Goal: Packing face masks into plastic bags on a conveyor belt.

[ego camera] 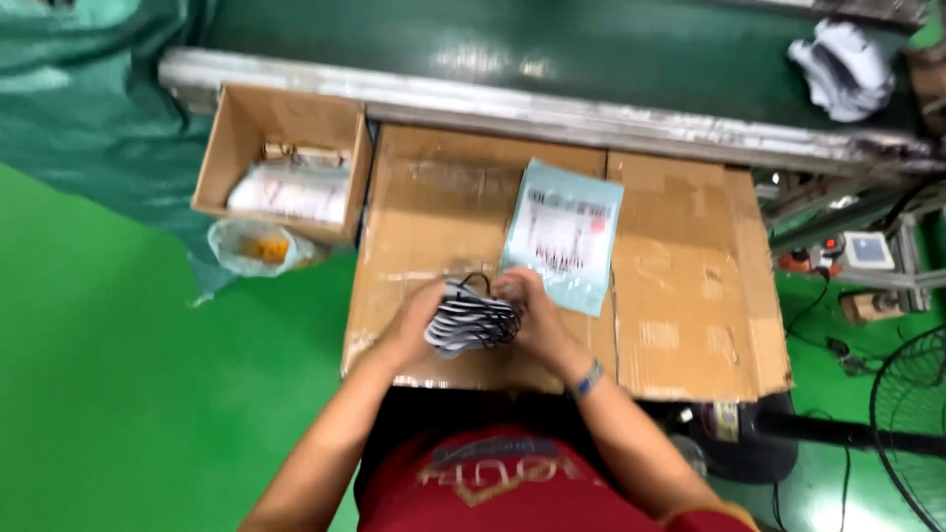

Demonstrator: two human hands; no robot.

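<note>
Both hands close on one small bundle of face masks (473,320), and this bundle is just above the near edge of the worktop (680,296), a little left of its middle. The left hand (419,320) has its grip around the left end of the bundle, with the fingers curled under it. The right hand (537,320) grips the right end, fingers bent over the top. The bundle is a flat stack of grey and white layers, so from the side it looks striped. Thin black ear loops stand out at the top and at the right side. The picture is a little blurred, so I cannot count the layers.

On the right wrist there is a blue wristband (589,377). Just beyond the right hand lies a pale blue flat pouch (564,236) with a white printed label; it is slightly tilted and its near edge is close to the fingers. The worktop is covered with brown flattened cardboard.

To the left, beside the worktop, an open cardboard box (281,163) holds white packets. Under this box a clear plastic bag (256,246) with something orange lies on the green floor (118,374). Behind the worktop runs a dark green conveyor belt (552,44), and a white crumpled bundle (845,69) rests on it at the far right. A black fan (912,433) stands at the lower right.
</note>
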